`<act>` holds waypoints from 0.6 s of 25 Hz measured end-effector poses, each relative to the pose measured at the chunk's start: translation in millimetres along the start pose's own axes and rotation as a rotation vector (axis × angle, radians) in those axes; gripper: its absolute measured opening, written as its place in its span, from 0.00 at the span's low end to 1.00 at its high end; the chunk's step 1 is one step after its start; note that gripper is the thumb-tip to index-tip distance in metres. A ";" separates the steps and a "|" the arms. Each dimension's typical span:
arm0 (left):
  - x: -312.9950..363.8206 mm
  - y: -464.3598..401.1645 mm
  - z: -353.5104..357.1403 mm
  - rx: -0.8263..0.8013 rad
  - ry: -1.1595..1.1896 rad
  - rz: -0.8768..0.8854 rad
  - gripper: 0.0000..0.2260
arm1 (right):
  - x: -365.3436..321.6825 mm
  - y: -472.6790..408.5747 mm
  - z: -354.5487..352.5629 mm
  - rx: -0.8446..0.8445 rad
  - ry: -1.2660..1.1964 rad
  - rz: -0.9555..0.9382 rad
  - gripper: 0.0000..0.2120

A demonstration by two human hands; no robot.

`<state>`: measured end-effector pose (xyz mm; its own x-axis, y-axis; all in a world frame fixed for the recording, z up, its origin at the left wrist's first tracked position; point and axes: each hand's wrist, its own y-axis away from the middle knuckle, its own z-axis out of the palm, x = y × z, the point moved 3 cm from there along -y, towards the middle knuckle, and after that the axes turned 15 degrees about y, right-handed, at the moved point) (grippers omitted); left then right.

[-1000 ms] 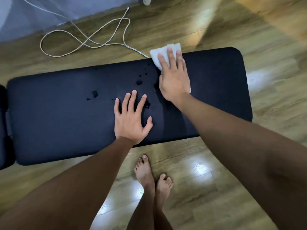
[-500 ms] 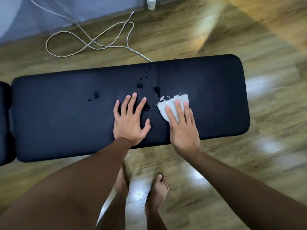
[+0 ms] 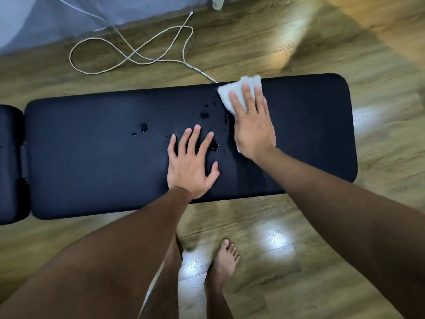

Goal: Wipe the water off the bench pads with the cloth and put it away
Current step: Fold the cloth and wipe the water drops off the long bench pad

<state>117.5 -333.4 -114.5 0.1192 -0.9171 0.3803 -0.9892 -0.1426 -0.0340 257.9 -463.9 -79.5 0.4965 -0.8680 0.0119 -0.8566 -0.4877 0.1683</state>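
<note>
A long black bench pad lies across the wooden floor, with a second black pad at its left end. Water drops dot the long pad's middle, and more water sits nearer the cloth. My right hand presses flat on a white cloth at the pad's far edge, fingers straight. Flat on the pad to its left lies my left hand, fingers spread, touching a wet patch.
A white cable loops on the wooden floor behind the bench. A pale bottle base stands at the top edge by a grey wall. My bare foot is on the floor below the bench.
My right hand has pushed the cloth from the pad's near middle back up to the far edge. The left hand has stayed in place on the pad.
</note>
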 end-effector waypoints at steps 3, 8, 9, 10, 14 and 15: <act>0.1 -0.2 -5.9 -0.023 0.002 -0.042 0.33 | -7.0 60.1 7.5 -0.014 -0.001 0.014 0.30; -9.4 4.6 -18.5 -0.029 0.070 0.004 0.34 | -23.5 118.5 22.4 -0.025 -0.027 0.075 0.28; -21.3 6.0 -24.5 -0.019 0.046 0.003 0.34 | -23.9 117.4 23.9 -0.020 -0.014 0.075 0.28; -35.3 9.3 -31.2 -0.010 0.014 -0.013 0.34 | -25.5 114.7 24.0 -0.020 0.001 0.074 0.27; -67.1 23.1 -38.5 0.000 -0.012 0.003 0.34 | -31.9 85.8 15.7 -0.021 0.038 0.085 0.25; -68.1 24.1 -37.6 0.008 -0.009 0.012 0.34 | -34.3 72.0 12.1 -0.018 0.035 0.071 0.25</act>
<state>82.4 -260.4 -106.4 0.1085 -0.9221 0.3715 -0.9898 -0.1349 -0.0456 177.4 -470.4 -79.8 0.4397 -0.8962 0.0588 -0.8873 -0.4233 0.1832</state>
